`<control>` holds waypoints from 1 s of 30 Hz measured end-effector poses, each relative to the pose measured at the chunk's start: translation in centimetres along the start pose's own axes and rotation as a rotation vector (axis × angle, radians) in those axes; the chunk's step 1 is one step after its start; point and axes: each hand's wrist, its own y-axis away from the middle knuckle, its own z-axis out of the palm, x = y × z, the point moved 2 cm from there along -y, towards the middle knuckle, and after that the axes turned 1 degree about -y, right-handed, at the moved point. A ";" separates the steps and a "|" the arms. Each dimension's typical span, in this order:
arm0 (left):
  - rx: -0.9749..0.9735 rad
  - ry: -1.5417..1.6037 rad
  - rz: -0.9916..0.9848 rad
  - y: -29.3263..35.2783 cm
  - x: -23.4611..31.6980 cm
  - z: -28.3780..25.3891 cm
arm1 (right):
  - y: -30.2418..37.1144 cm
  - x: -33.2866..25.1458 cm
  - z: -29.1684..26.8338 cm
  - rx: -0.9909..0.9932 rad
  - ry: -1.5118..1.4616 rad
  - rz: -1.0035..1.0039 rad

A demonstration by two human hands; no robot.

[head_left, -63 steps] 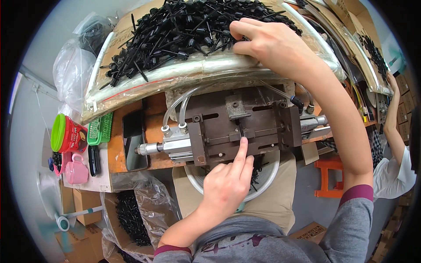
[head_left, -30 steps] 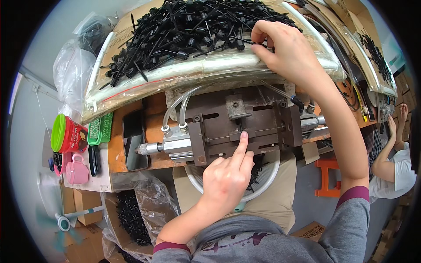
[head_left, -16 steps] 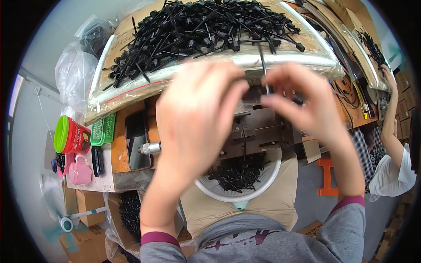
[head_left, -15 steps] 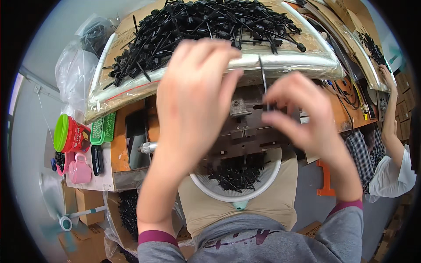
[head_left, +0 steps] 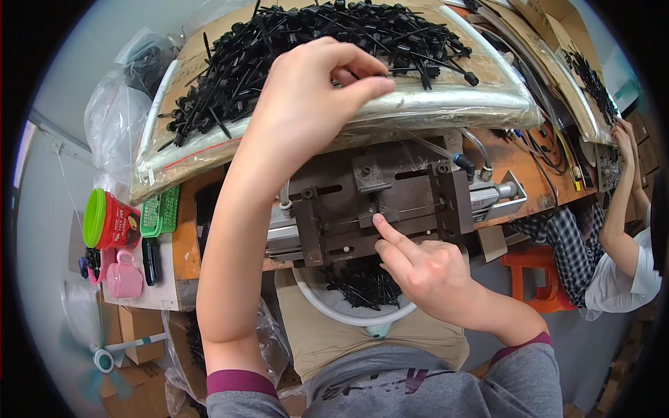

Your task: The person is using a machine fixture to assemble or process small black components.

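My left hand (head_left: 313,87) is over the front of a heap of black stemmed plastic parts (head_left: 279,49). Its thumb and forefinger are closed on one black stemmed plastic part, mostly hidden by the fingers. Lower down, my right hand (head_left: 428,272) points with its forefinger, the tip touching the small central block (head_left: 385,217) of a dark metal fixture (head_left: 334,233). A short dark piece (head_left: 377,200) shows at that block, just beyond the fingertip. The right hand holds nothing, its other fingers bent.
A white basket (head_left: 317,306) of black parts rests at my lap under the fixture. Air cylinders (head_left: 498,195) and hoses flank the fixture. At left are a red tub (head_left: 115,219), a pink mug (head_left: 125,276) and a green basket (head_left: 162,212). A co-worker's arm (head_left: 620,209) shows at right.
My right hand has left the thin black part it held upright and moved down to the fixture's block. The left hand has shifted up and closed its fingers over the heap.
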 end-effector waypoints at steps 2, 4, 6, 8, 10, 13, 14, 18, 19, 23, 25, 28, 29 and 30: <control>0.031 0.170 0.005 2.1 0.5 -0.6 | -0.5 0.2 -1.0 -0.041 -0.057 -0.015; 0.089 0.294 0.033 4.4 1.6 -0.3 | -1.3 1.7 -2.4 -0.018 -0.249 -0.012; 0.096 0.125 0.112 7.2 2.4 0.3 | -3.4 4.3 -3.8 0.078 -0.379 0.087; 0.087 -0.092 0.159 10.5 3.7 0.6 | -6.7 6.7 -5.6 0.308 -0.240 0.161; 0.043 -0.134 0.133 13.4 4.2 2.3 | -9.8 10.2 -7.1 0.531 0.162 0.011; -0.072 -0.273 0.078 16.4 4.8 4.3 | -12.9 14.8 -6.8 0.377 0.288 0.191; -0.089 -0.284 0.075 17.2 4.5 5.2 | -13.8 15.4 -6.2 0.308 0.280 0.267; -0.134 -0.384 0.063 17.8 3.7 7.3 | -14.9 15.9 -7.0 0.116 0.180 0.354; -0.134 -0.405 0.068 17.6 3.5 7.5 | -14.7 15.2 -7.8 0.047 0.163 0.417; -0.108 -0.397 0.071 17.0 3.0 7.9 | -13.1 15.6 -8.6 0.052 0.252 0.325; -0.090 -0.395 0.082 17.0 2.9 8.1 | -12.7 16.5 -8.7 0.049 0.221 0.254; -0.176 -0.368 0.075 16.3 3.2 7.0 | -12.0 16.7 -9.7 0.061 0.111 0.312; -0.135 -0.260 0.062 16.0 3.2 6.6 | -11.9 16.2 -10.0 0.077 0.034 0.359; -0.093 -0.152 0.049 15.5 3.3 6.2 | -11.7 15.9 -10.2 0.094 -0.043 0.405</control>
